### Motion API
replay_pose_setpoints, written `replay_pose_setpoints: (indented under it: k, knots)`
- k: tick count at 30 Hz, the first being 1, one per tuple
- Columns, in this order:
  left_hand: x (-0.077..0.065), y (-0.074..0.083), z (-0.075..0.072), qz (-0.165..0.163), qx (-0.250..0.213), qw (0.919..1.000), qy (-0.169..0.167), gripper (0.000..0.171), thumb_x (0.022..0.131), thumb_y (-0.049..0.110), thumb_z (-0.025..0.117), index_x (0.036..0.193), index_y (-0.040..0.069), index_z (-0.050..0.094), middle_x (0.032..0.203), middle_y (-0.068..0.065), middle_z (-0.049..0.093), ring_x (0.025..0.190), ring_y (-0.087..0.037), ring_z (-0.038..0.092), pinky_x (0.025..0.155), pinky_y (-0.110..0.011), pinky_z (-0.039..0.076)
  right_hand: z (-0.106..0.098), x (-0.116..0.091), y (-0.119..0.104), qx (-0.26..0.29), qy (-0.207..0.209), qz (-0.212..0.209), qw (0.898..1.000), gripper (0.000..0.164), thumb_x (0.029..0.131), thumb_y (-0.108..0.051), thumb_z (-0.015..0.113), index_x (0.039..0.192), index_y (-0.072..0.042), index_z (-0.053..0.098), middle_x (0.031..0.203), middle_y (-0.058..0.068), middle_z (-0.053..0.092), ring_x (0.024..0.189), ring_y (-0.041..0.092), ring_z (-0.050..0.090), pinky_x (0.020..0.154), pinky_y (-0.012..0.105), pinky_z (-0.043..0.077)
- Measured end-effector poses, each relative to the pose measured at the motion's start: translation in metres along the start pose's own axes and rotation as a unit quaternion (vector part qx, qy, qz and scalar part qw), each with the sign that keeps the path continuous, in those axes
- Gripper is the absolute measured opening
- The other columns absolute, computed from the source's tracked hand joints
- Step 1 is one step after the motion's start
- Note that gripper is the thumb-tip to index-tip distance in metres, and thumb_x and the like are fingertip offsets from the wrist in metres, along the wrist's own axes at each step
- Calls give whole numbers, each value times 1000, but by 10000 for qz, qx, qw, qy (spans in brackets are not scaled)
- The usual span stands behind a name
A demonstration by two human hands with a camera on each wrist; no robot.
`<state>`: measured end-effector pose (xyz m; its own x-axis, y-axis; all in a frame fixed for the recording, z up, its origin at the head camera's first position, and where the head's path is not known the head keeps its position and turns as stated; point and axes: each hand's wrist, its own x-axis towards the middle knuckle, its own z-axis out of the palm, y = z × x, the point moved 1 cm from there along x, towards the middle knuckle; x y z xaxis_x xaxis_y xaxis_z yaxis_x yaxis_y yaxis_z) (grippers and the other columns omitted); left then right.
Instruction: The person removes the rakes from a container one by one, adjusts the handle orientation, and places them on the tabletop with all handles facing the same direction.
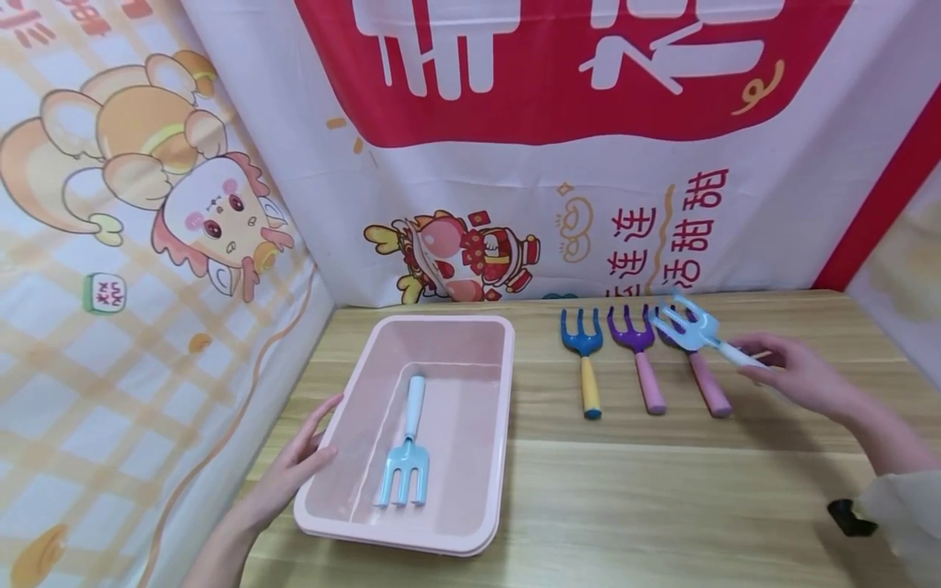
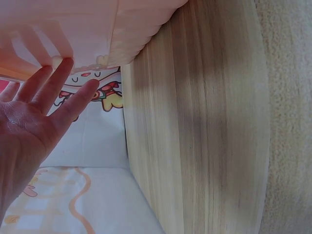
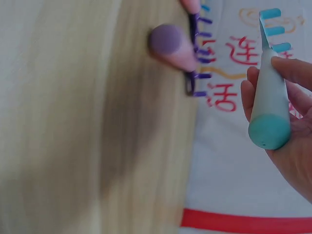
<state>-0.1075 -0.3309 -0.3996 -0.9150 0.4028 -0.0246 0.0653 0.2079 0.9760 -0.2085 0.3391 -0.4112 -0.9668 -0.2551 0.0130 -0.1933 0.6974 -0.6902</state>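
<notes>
Far left, the left hand [image 1: 292, 467] sits at the pink tub [image 1: 463, 437]'s 9 o'clock, fingers pretty much straight along the rim and wall, not clamped on. My guess is that's just to steady it, and a flat touch would do fine for something that light.

In the tub there's a pale blue fork [image 1: 408, 459], tines at 6 o'clock, handle at 12, lying flat on the bottom.

Going right, on the surface [image 1: 588, 506], a blue fork with a yellow handle [image 1: 588, 376], then a middle purple fork [image 1: 644, 367] and an end purple fork [image 1: 707, 384]. All tines near 12, so probably lined up for easy grabbing.

Last, the right hand [image 1: 801, 376] grips a second pale blue fork [image 1: 698, 329] by its handle, raised, tines at 10 o'clock, partly hiding the end purple one. Holding it there presumably leaves the prongs free.
</notes>
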Motion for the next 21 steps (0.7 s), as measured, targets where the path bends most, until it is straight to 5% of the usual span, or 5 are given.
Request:
replay_pose_setpoints:
  k: [8, 21]
  knots:
    - [1, -1, 0, 8, -45, 10000, -6, 66, 102, 4, 41, 157, 17, 6, 136, -46, 32, 100, -38, 64, 73, -52, 57, 0, -1, 31, 0, 374, 410, 9985, 46, 98, -17, 60, 135, 8, 47, 121, 34, 53, 96, 34, 57, 64, 24, 54]
    - [0, -2, -1, 19, -115, 9999, 4, 66, 102, 4, 41, 157, 18, 7, 137, -47, 30, 100, -40, 63, 72, -53, 57, 13, 4, 50, 39, 942, 503, 9943, 42, 96, -7, 58, 128, 16, 43, 116, 40, 50, 98, 45, 55, 59, 21, 53]
